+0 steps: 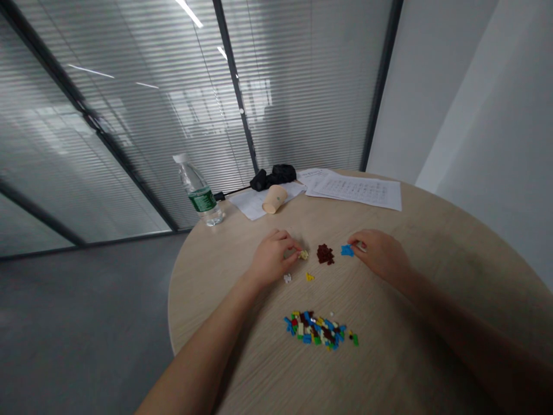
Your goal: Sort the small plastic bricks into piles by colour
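Note:
My left hand (273, 256) rests on the round wooden table (432, 323), its fingers pinched at a small cream brick cluster (305, 254). My right hand (379, 252) lies to the right, fingertips closed on a small piece beside a little blue brick pile (346, 250). Between the two hands sits a dark brown brick pile (325, 254). A white brick (287, 279) and a yellow brick (309, 277) lie just below my left hand. A mixed heap of coloured bricks (318, 331) lies nearer to me.
At the table's far side stand a plastic water bottle (199, 192), a tipped paper cup (275, 199), a black bundle (274, 176) and printed sheets (358, 189). Glass walls with blinds stand behind; grey floor lies to the left.

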A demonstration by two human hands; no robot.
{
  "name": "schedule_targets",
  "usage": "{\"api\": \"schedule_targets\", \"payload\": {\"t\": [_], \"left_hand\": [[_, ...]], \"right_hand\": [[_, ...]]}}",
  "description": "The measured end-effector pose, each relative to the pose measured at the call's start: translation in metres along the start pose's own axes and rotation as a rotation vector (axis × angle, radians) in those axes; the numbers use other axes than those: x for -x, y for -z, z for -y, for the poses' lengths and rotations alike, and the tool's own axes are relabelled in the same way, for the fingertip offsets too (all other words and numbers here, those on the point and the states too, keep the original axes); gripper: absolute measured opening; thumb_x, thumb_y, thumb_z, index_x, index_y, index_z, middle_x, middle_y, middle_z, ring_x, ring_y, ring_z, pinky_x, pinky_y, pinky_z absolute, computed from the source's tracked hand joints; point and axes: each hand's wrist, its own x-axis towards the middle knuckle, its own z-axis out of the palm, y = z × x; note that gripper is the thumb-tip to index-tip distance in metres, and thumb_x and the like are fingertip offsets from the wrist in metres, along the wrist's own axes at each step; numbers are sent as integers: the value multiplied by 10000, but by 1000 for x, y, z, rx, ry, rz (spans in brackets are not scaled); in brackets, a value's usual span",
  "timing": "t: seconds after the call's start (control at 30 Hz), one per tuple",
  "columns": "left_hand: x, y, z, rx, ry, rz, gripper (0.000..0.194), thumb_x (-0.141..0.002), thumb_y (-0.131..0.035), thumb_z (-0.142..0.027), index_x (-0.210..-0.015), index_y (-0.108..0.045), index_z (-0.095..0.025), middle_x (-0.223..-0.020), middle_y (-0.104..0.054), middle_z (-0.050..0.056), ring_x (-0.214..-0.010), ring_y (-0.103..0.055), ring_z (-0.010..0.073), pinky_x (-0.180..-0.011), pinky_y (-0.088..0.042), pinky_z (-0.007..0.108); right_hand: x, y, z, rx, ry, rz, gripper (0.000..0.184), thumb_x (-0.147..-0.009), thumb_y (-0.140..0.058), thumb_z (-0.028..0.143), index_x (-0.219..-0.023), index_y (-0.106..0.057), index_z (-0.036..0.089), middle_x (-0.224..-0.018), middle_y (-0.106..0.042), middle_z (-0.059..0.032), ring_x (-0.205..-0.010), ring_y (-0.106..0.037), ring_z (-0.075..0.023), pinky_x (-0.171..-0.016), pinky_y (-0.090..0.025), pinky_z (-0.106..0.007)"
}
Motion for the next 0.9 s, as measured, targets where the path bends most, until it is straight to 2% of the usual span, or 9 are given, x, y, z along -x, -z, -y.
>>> {"api": "schedule_targets", "payload": {"t": [0.17, 0.27, 0.4, 0.47, 0.57, 0.73, 0.9], "left_hand": [[0, -1, 1, 12, -34, 20, 127, -795, -542, -210, -829, -664, -197, -846, -583, 49, -865, -502, 186, -784, -413, 307], [1, 3, -1, 86, -87, 85, 125, -774, -554, -184, -819, -668, -207, -836, -594, 38, -878, -512, 180, -805, -407, 309], [6, 18, -13, 295, -169, 309, 115, -716, -594, -153, -760, -677, -220, -770, -604, -5, -753, -540, 132, -715, -423, 258], [10, 25, -20, 387, -198, 459, 132, -711, -601, -152, -776, -690, -225, -726, -606, -16, -661, -534, 109, -629, -416, 229], [14, 29, -28, 449, -222, 624, 152, -717, -607, -146, -802, -702, -230, -693, -619, -17, -613, -528, 102, -562, -396, 214], [14, 21, -33, 433, -242, 680, 164, -666, -690, -163, -813, -714, -232, -686, -632, -15, -584, -530, 98, -542, -391, 214], [13, 15, -38, 440, -302, 728, 146, -667, -697, -139, -795, -716, -206, -638, -623, -19, -538, -515, 85, -511, -375, 203]], "right_hand": [[-1, -2, 0, -29, 0, 19, 134, -777, -538, 161, -788, -667, 196, -820, -692, -55, -749, -613, -199, -656, -435, -301], [0, -1, -1, -61, 5, -2, 121, -769, -549, 168, -785, -665, 196, -821, -693, -54, -743, -614, -195, -664, -441, -299], [1, 2, 3, -161, 14, -44, 114, -770, -541, 175, -782, -653, 193, -807, -689, -45, -709, -607, -177, -659, -454, -292], [3, 4, 9, -240, 37, -48, 109, -768, -540, 176, -779, -646, 198, -797, -686, -37, -688, -603, -165, -641, -457, -276], [6, 7, 21, -321, 96, -45, 100, -776, -540, 176, -781, -639, 190, -793, -683, -40, -701, -602, -163, -648, -454, -269], [13, 10, 38, -351, 185, -4, 106, -797, -529, 181, -770, -631, 190, -774, -668, -37, -720, -593, -163, -658, -435, -266], [14, 10, 42, -379, 199, 36, 116, -799, -524, 166, -777, -636, 185, -773, -663, -37, -700, -584, -155, -633, -425, -257]]}}
